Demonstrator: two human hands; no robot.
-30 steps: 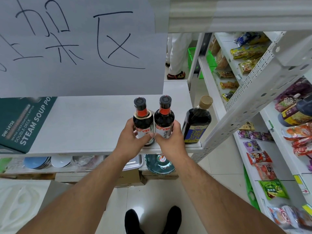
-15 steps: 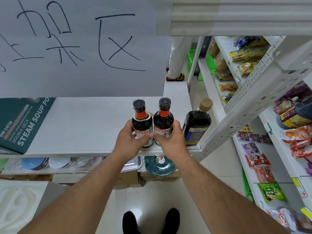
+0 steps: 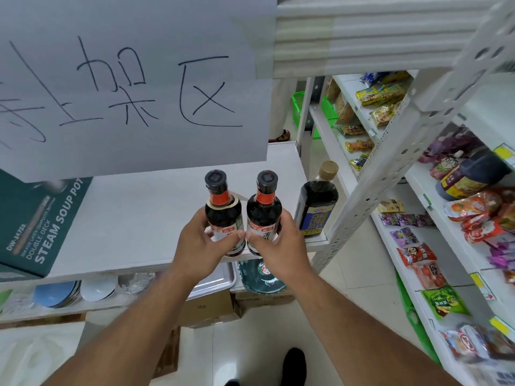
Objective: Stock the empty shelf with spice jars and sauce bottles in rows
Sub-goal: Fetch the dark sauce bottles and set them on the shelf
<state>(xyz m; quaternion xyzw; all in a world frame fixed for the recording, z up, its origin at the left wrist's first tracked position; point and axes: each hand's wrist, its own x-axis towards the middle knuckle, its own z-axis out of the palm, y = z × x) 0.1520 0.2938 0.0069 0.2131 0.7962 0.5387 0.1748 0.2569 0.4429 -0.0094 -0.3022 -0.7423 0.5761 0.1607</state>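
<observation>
1. A large white paper sign [image 3: 133,84] with black handwritten characters hangs across the upper left, hiding the back of the shelf.
2. The flat white shelf board [image 3: 139,218] carries the task's bottles at its front right corner.
3. A dark green cardboard box [image 3: 33,221] printed "STEAM SOUP POT" sits at the board's left end.
4. A tall dark sauce bottle with a tan cap and blue label [image 3: 317,201] stands upright at the right edge, just beside the held pair.
5. The left hand [image 3: 199,243] grips the left dark bottle with a black cap and red neck band [image 3: 223,210] around its label.
6. The right hand [image 3: 278,246] grips the matching right dark bottle [image 3: 264,207]; both stand upright, side by side, thumbs nearly meeting.
</observation>
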